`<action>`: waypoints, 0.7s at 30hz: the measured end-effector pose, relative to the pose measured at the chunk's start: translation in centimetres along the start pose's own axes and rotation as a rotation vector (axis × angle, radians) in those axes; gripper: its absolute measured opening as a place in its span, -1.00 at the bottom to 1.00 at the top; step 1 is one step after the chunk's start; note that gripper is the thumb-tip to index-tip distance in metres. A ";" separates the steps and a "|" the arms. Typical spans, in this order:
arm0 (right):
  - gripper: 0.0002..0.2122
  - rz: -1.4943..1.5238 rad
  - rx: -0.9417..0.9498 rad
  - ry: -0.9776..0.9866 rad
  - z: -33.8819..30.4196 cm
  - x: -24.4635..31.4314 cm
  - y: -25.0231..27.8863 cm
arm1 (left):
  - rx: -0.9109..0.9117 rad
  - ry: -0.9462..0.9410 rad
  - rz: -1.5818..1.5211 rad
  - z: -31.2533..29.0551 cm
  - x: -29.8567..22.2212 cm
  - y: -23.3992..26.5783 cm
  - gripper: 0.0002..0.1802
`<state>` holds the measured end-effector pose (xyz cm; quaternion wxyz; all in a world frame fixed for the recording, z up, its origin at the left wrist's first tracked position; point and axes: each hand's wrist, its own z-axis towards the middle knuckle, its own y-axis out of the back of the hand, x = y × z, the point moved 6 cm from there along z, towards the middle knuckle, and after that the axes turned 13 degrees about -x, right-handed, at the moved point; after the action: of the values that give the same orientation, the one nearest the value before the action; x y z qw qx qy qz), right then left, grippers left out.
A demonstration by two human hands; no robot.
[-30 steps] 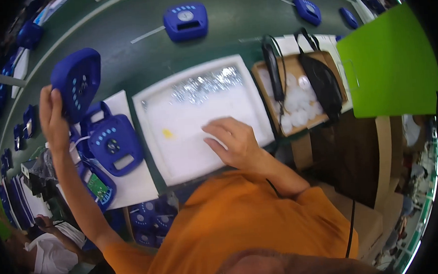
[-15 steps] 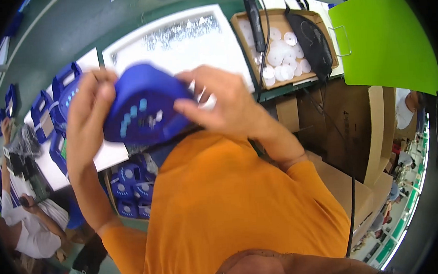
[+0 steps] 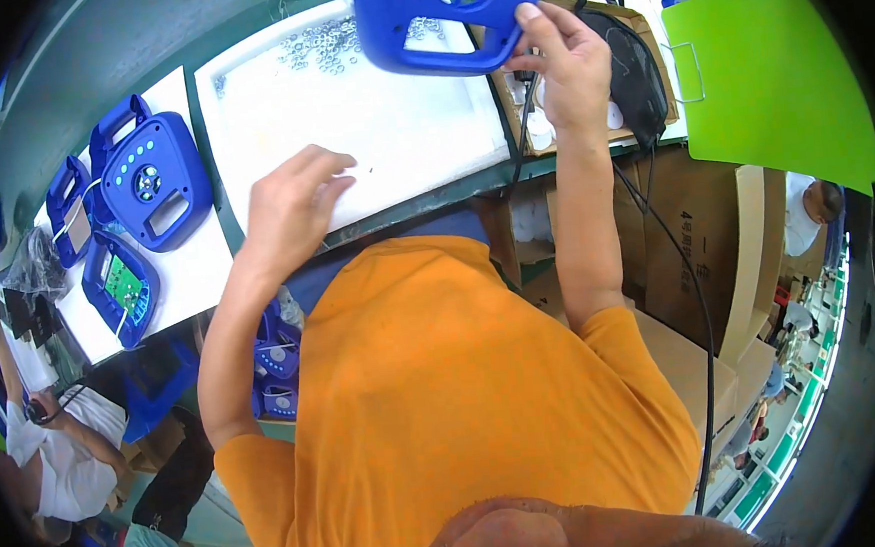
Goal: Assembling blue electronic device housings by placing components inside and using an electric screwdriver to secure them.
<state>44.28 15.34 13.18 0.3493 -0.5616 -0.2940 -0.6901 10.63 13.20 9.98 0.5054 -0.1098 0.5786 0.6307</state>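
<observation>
My right hand [image 3: 573, 70] grips a blue plastic housing [image 3: 382, 26] by its lower right corner. The housing has a slot-like handle opening and a round grille, and the top of the view cuts it off. Over the white foam tray [image 3: 278, 123] hovers my left hand [image 3: 293, 207], thumb and fingers curved and apart, with nothing visible between them. Small metal rings [image 3: 323, 45] lie heaped at the tray's far side, and a tiny dark speck sits near my left fingertips. Left of the tray are more blue housings [image 3: 185, 154], one holding a green circuit board [image 3: 124, 283].
Behind my right hand, a cardboard tray of white discs [image 3: 540, 127] has a black mesh bag [image 3: 631, 76] on it. A green panel [image 3: 767, 83] with a wire handle stands at right, above cardboard boxes [image 3: 686, 248]. A box of blue housings [image 3: 278, 363] is low at left, near a co-worker [image 3: 69, 477].
The blue housing was between both hands near my body. Now my right hand has carried it away to the far side, and my left hand has let go and moved over the tray.
</observation>
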 end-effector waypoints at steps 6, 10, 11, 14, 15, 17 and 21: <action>-0.51 -0.009 -0.140 -0.003 -0.6 0.8 2.0 | 0.022 -0.279 0.226 0.1 1.3 -4.2 -0.82; -0.58 -0.010 -0.093 -0.072 -1.8 0.0 2.1 | 0.062 -0.336 0.321 0.4 0.4 -4.8 -0.82; -0.60 -0.026 -0.092 -0.072 -2.2 0.0 2.1 | 0.124 -0.338 0.361 0.7 0.3 -5.0 -0.82; -0.60 -0.029 -0.077 -0.112 -2.8 0.0 2.1 | 0.201 -0.304 0.394 1.7 1.5 -4.1 -0.84; -0.60 -0.008 -0.065 -0.127 -2.9 0.0 2.0 | 0.102 -0.264 0.400 2.9 2.5 -2.3 -0.85; -0.60 -0.015 -0.005 -0.145 -3.2 -0.3 1.6 | -0.102 -0.188 0.472 6.5 5.7 2.3 -0.86; -0.57 -0.083 0.225 -0.257 -4.5 -2.5 -1.4 | -0.420 0.018 0.673 14.1 14.2 13.0 -0.55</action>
<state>40.88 12.96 9.81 0.3405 -0.5900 -0.4346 -0.5891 0.35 34.63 12.12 0.2316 -0.0206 0.4450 0.8648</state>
